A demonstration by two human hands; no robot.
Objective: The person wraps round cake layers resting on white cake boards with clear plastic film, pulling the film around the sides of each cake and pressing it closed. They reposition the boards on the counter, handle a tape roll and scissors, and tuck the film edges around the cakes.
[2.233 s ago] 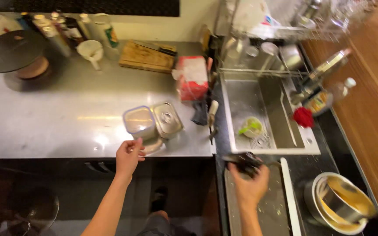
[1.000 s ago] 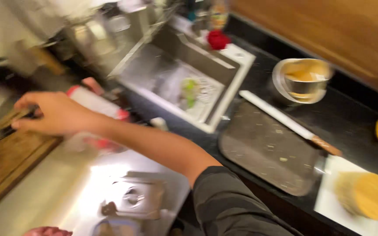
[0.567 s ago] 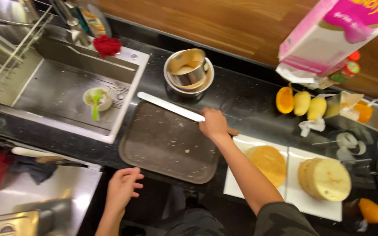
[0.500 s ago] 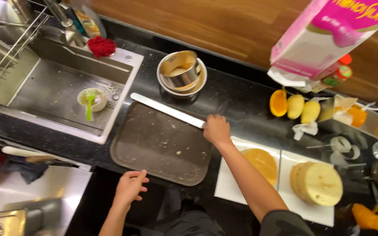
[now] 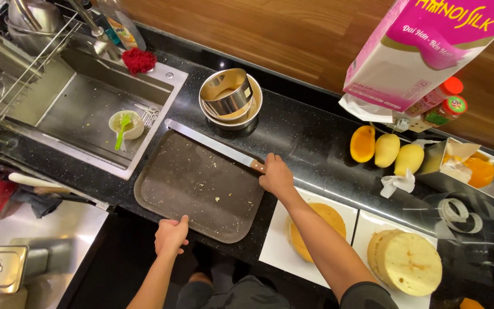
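On black counter, right hand [image 5: 277, 178] covers long knife [image 5: 212, 143] handle, grip clenched; left hand [image 5: 171, 236] grasps tray [image 5: 201, 186] rim.

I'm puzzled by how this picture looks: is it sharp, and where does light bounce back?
Head view: sharp overall, hands unblurred; glare streaks the black counter and the long knife by the right hand; the left hand grips the dark tray; straight edges bow toward the frame's sides.

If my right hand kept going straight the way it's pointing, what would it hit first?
The right hand points up-left along the long knife, whose wooden handle it already touches. Beyond the blade, probably the sink's rim, though depth is unclear.
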